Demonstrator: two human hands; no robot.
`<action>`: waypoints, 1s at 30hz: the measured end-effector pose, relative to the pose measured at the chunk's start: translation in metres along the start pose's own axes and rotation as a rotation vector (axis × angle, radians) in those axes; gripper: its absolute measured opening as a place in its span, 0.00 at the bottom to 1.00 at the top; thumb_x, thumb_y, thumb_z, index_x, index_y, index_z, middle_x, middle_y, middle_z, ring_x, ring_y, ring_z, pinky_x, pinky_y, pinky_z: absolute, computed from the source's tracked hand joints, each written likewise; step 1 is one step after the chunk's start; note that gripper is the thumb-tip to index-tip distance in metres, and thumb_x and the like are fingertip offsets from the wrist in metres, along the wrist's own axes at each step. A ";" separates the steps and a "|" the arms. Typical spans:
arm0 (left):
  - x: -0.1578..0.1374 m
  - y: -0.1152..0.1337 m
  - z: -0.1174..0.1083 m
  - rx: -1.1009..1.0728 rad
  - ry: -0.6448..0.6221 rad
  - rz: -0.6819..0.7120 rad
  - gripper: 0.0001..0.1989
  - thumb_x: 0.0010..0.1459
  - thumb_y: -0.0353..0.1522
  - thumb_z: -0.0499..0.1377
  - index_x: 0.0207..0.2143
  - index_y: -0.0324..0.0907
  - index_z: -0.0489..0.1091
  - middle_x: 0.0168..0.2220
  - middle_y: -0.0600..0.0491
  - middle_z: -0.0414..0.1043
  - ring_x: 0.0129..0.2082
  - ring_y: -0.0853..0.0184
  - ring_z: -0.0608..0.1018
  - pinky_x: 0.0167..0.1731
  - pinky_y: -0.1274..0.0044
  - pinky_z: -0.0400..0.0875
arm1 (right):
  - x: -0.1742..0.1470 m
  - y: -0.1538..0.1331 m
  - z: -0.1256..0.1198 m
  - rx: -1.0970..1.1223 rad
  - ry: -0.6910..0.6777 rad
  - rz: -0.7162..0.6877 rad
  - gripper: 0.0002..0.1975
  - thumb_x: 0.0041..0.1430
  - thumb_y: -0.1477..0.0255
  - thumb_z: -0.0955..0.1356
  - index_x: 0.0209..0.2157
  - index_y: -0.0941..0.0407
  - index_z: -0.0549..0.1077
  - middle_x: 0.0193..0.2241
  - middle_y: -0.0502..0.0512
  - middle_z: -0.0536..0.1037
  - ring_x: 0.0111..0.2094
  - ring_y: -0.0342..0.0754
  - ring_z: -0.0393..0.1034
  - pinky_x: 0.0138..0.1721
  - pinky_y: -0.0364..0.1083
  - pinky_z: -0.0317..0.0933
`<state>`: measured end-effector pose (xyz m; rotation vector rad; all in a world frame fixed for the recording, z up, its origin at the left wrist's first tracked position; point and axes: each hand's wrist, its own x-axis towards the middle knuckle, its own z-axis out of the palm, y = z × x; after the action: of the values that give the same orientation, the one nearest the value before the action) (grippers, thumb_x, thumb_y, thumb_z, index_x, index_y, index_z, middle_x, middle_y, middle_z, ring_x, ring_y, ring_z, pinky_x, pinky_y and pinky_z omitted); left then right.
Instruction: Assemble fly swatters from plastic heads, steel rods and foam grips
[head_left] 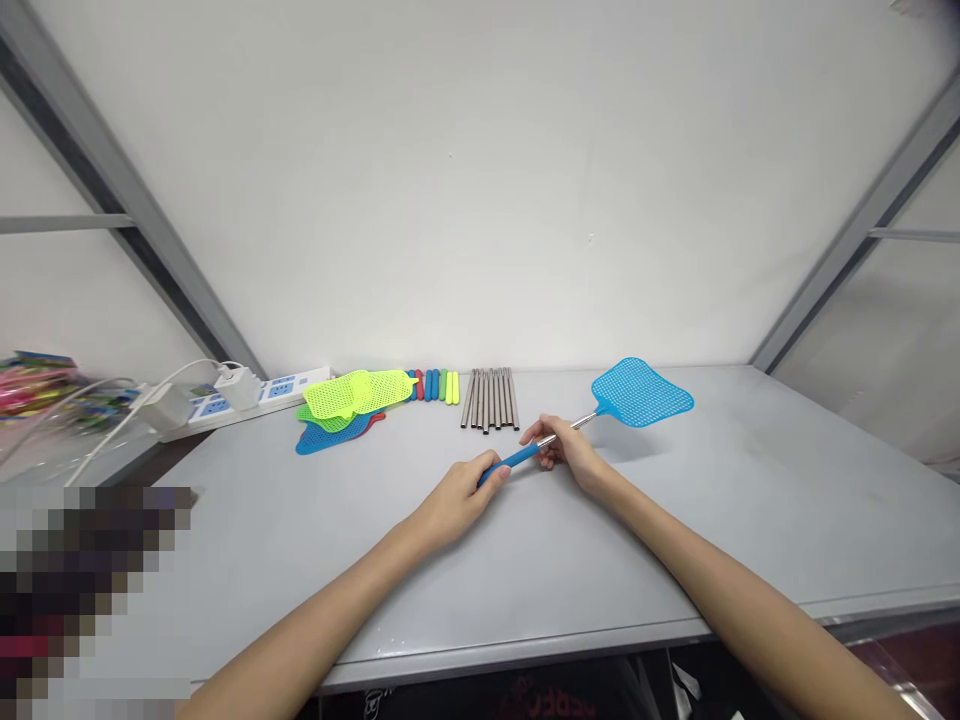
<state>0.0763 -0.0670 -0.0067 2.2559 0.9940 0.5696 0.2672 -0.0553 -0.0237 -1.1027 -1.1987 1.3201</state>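
Note:
A blue fly swatter (pixel 642 393) is held slantwise above the grey table, its mesh head up to the right and its blue grip down to the left. My left hand (pixel 456 498) is closed round the lower end of the blue grip, thumb along it. Where the grip meets the silver shaft, my right hand (pixel 576 455) has its fingers curled about the rod. Behind my hands lie several metal tubes (pixel 491 398) side by side. Left of these is a row of coloured handle grips (pixel 435 385) in blue, red, green and yellow.
Loose mesh swatter heads (pixel 352 395) in yellow, green, blue and red are piled at the back left. A white power strip (pixel 281 390) with plugged-in adapters and cables stands beyond them. Colourful packages (pixel 41 390) sit at far left. A pixelated patch covers the lower left.

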 end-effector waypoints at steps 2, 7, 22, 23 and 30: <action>-0.002 0.002 0.001 -0.008 -0.018 -0.002 0.15 0.59 0.41 0.41 0.25 0.41 0.55 0.19 0.60 0.54 0.20 0.73 0.60 0.22 0.80 0.51 | -0.001 -0.002 -0.001 -0.011 -0.093 0.001 0.23 0.54 0.60 0.56 0.27 0.61 0.73 0.16 0.52 0.69 0.16 0.40 0.62 0.19 0.40 0.55; -0.008 0.006 0.005 -0.036 -0.040 0.003 0.15 0.59 0.41 0.41 0.25 0.42 0.54 0.18 0.61 0.52 0.19 0.74 0.57 0.20 0.80 0.49 | -0.004 -0.007 -0.003 -0.006 -0.254 0.029 0.24 0.54 0.60 0.55 0.30 0.63 0.73 0.26 0.59 0.74 0.22 0.46 0.68 0.22 0.43 0.59; -0.007 0.012 0.008 -0.104 -0.035 0.009 0.17 0.57 0.42 0.42 0.22 0.40 0.55 0.20 0.60 0.53 0.21 0.74 0.58 0.21 0.81 0.51 | -0.010 -0.013 0.007 0.140 -0.205 -0.042 0.19 0.55 0.62 0.58 0.34 0.60 0.73 0.28 0.56 0.74 0.28 0.44 0.67 0.27 0.41 0.60; -0.006 0.012 0.008 -0.106 -0.033 0.008 0.17 0.57 0.42 0.42 0.22 0.40 0.55 0.20 0.60 0.53 0.21 0.74 0.58 0.21 0.81 0.51 | -0.012 -0.015 0.009 0.213 -0.186 -0.041 0.17 0.55 0.64 0.59 0.34 0.59 0.73 0.28 0.55 0.73 0.28 0.42 0.66 0.29 0.41 0.60; -0.003 0.009 0.013 -0.201 0.023 -0.060 0.18 0.58 0.43 0.39 0.23 0.41 0.55 0.19 0.59 0.54 0.20 0.73 0.58 0.21 0.81 0.53 | -0.002 -0.022 0.001 0.818 0.048 0.010 0.07 0.53 0.73 0.63 0.33 0.61 0.70 0.24 0.53 0.71 0.27 0.40 0.66 0.31 0.39 0.63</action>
<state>0.0865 -0.0787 -0.0108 2.0402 0.9675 0.6407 0.2686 -0.0575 -0.0015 -0.5340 -0.5086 1.5675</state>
